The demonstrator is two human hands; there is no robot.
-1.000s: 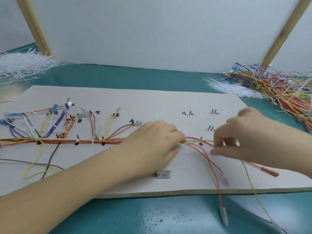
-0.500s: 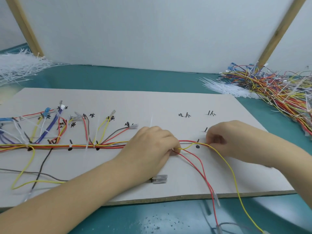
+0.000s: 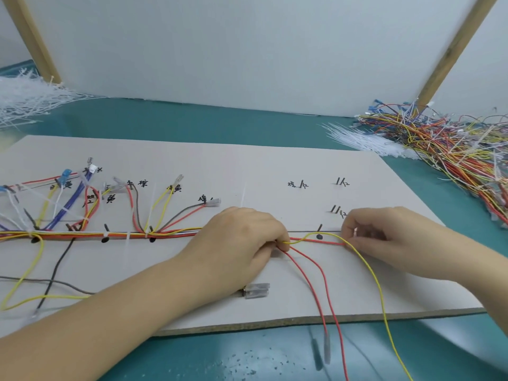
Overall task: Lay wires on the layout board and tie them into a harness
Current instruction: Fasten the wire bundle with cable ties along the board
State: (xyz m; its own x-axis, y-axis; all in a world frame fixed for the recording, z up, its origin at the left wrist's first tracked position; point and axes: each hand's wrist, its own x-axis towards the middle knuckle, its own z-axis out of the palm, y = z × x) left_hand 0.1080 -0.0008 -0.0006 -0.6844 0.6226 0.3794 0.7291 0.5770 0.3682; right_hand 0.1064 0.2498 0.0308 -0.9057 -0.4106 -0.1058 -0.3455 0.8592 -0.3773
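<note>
Pinching wire bundle (image 3: 110, 235) on board (image 3: 275, 166): left hand (image 3: 242, 237) fingers curled; right hand (image 3: 384, 232) fingers clamping red wire (image 3: 324, 242).

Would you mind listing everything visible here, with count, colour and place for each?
layout board: one, pale grey with black markings and pegs, centre of the table.
wire bundle: one, mostly orange, yellow and red, along the board's left half.
loose red wires: two, trailing off the board's near edge.
yellow wire: one, running from between the hands off the near edge.
clear connector: one, near the board's front edge.
cable tie piles: two, white, far left and far right.
wire heap: one, multicoloured, far right.
table: one, teal.
left hand: pinches wires mid-board.
right hand: pinches wires to the right.
</note>
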